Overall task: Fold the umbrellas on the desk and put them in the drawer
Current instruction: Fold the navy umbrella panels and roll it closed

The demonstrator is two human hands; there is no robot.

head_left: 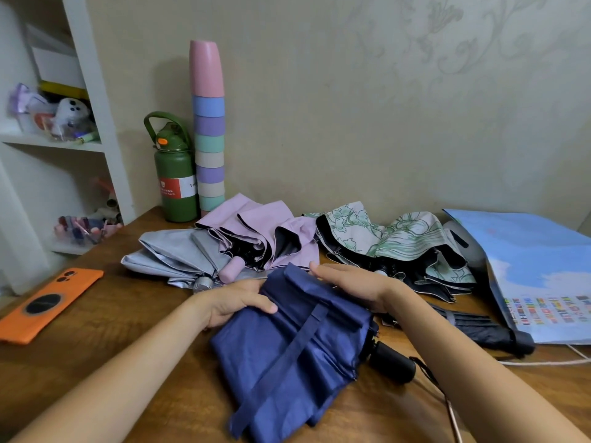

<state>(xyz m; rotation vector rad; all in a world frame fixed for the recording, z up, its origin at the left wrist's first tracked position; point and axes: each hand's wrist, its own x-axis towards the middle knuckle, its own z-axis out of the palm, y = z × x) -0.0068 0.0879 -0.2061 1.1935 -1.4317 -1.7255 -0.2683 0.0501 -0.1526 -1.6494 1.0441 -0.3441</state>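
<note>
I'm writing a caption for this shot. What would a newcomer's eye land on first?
First, the navy umbrella at front centre of the desk, with the left hand gripping its fabric and the right hand resting on it. Next, the tall stack of pastel cups against the wall, then the orange phone at the left edge.

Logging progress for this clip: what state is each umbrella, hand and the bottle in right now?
Blue umbrella: collapsed, canopy loose, strap undone.
Pink umbrella: collapsed, unfolded.
Grey umbrella: collapsed, unfolded.
Green-patterned umbrella: collapsed, unfolded.
Dark umbrella: rolled up.
Left hand: grips the blue fabric.
Right hand: flat on it.
Green bottle: upright, capped.
</note>
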